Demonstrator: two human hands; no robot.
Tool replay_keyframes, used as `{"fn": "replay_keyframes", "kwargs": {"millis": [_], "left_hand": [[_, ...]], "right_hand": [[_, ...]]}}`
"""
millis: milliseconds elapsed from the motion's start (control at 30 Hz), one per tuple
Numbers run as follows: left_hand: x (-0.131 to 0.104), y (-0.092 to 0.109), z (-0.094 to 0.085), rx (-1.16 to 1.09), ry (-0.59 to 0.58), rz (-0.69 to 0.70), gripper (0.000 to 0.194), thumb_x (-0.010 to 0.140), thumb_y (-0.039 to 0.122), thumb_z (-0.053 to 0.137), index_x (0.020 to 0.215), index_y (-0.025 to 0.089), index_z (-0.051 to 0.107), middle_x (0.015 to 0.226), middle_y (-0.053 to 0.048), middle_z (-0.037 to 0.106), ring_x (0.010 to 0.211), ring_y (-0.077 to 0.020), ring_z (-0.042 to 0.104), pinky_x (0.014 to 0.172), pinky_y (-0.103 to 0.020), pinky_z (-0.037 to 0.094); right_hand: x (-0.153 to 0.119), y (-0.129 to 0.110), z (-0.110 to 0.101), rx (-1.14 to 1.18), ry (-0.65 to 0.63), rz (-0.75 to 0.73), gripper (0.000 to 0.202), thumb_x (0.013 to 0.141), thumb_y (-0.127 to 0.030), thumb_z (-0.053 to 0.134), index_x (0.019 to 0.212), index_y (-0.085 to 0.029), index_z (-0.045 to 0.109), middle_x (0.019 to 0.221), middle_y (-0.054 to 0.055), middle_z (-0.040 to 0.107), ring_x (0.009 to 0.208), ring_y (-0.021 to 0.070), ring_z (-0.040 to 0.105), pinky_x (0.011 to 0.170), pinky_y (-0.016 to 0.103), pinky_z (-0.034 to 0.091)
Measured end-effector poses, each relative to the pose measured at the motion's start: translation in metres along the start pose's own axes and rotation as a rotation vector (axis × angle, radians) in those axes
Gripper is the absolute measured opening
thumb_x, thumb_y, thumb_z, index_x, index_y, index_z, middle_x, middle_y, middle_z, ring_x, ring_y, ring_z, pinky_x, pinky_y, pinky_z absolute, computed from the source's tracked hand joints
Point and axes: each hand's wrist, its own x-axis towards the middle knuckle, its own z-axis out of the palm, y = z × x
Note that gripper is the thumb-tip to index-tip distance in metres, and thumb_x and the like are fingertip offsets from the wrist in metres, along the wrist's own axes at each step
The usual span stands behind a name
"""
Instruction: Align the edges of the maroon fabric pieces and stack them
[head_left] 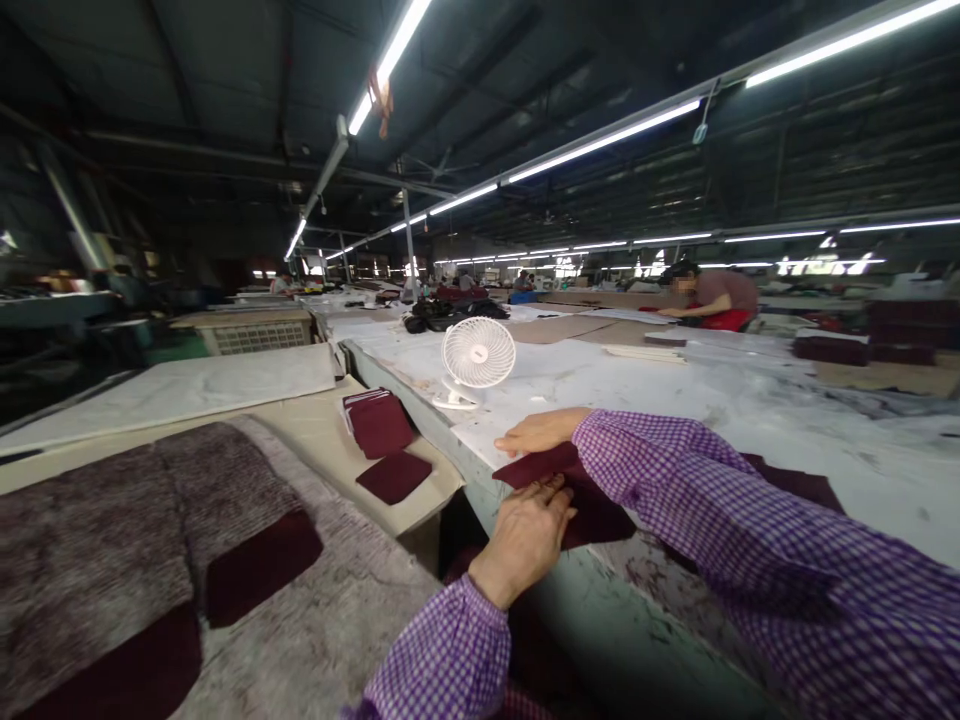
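Note:
A maroon fabric piece [592, 510] lies at the near edge of the white table. My left hand [527, 535] rests on its left part, the fingers bent and pressed together; whether they grip the cloth is hidden. Above it, my right hand [544, 432] reaches leftward over the far edge of the same piece, palm down with fingers stretched out. More maroon fabric [799, 484] shows beyond my right sleeve. A stack of maroon pieces [379, 424] and a single piece [394, 477] lie on the lower surface to the left.
A white clip fan [478, 353] stands on the white table [735, 400] beyond my hands. Fuzzy brownish material [300, 600] with maroon pieces covers the left foreground. A dark gap separates the surfaces. A person [720, 295] leans over the table at the back right.

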Motion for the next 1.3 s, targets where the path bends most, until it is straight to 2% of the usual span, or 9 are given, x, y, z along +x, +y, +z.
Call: {"fn": "replay_keyframes", "kwargs": {"millis": [167,367,500,633,733,833,1033,1200,1300], "left_hand": [[0.0,0.004,-0.006,-0.003,-0.051,-0.051,0.035,0.095,0.029,0.036,0.121,0.017,0.055,0.127,-0.009,0.058,0.107,-0.0212,0.061,0.092,-0.036,0.05],[0.001,0.005,-0.009,-0.006,-0.067,-0.053,0.034,0.094,0.027,0.037,0.121,0.016,0.055,0.118,-0.011,0.063,0.106,-0.0234,0.061,0.093,-0.038,0.049],[0.0,0.005,-0.01,-0.02,-0.074,-0.068,0.033,0.094,0.027,0.037,0.12,0.017,0.055,0.11,-0.011,0.067,0.102,-0.0242,0.063,0.09,-0.04,0.049],[0.0,0.002,-0.004,-0.03,-0.045,-0.042,0.034,0.095,0.028,0.036,0.119,0.015,0.055,0.109,-0.012,0.067,0.101,-0.0227,0.064,0.091,-0.038,0.049],[0.0,-0.001,0.004,-0.035,0.035,0.0,0.034,0.094,0.028,0.036,0.117,0.015,0.058,0.121,-0.011,0.062,0.111,-0.0226,0.058,0.098,-0.038,0.045],[0.0,-0.004,0.011,-0.036,0.088,0.025,0.034,0.094,0.028,0.036,0.114,0.014,0.06,0.125,-0.01,0.059,0.117,-0.0218,0.053,0.104,-0.038,0.039],[0.0,-0.003,0.01,-0.034,0.088,0.018,0.032,0.094,0.027,0.038,0.113,0.015,0.059,0.122,-0.01,0.061,0.114,-0.0221,0.056,0.102,-0.038,0.041],[0.0,-0.003,0.005,-0.034,0.026,-0.016,0.029,0.093,0.027,0.039,0.11,0.015,0.06,0.099,-0.009,0.069,0.093,-0.0213,0.064,0.087,-0.037,0.051],[0.002,-0.003,0.005,-0.061,0.044,0.018,0.03,0.093,0.026,0.039,0.111,0.015,0.06,0.113,-0.01,0.065,0.106,-0.0211,0.06,0.097,-0.037,0.046]], "right_hand": [[-0.008,0.002,-0.001,0.133,-0.146,-0.04,0.068,0.089,-0.064,0.022,0.104,-0.014,0.067,0.07,0.004,0.059,0.061,0.0134,0.051,0.065,0.028,0.042],[-0.001,-0.004,0.0,0.115,-0.229,-0.157,0.044,0.082,-0.051,0.054,0.11,-0.018,0.065,0.083,0.002,0.063,0.071,0.0124,0.054,0.067,0.024,0.041],[0.004,-0.009,-0.003,0.114,-0.39,-0.133,0.04,0.076,-0.044,0.062,0.104,-0.015,0.065,0.066,-0.002,0.059,0.059,0.0105,0.052,0.057,0.022,0.04],[-0.007,-0.005,-0.002,0.089,-0.185,-0.238,0.024,0.072,-0.034,0.066,0.088,-0.016,0.065,0.063,-0.004,0.056,0.057,0.0095,0.048,0.055,0.022,0.036],[-0.026,0.002,-0.004,0.064,0.342,-0.255,0.012,0.078,-0.028,0.057,0.08,-0.017,0.06,0.08,0.001,0.061,0.071,0.013,0.052,0.065,0.025,0.038],[-0.047,0.012,-0.006,-0.033,0.808,-0.068,0.009,0.084,-0.024,0.048,0.084,-0.018,0.054,0.082,0.003,0.061,0.072,0.0155,0.053,0.066,0.027,0.037],[-0.057,0.013,0.025,-0.354,0.66,0.08,0.017,0.092,-0.026,0.04,0.1,-0.018,0.052,0.083,0.005,0.064,0.072,0.0171,0.057,0.062,0.026,0.034],[-0.051,0.006,0.049,-0.429,0.587,0.052,0.024,0.093,-0.035,0.038,0.088,-0.021,0.057,0.082,0.004,0.066,0.069,0.0166,0.058,0.06,0.026,0.033],[-0.058,0.034,0.04,-0.266,0.692,0.402,0.021,0.087,-0.04,0.048,0.089,-0.022,0.058,0.08,0.005,0.066,0.075,0.0194,0.058,0.064,0.027,0.035]]}}
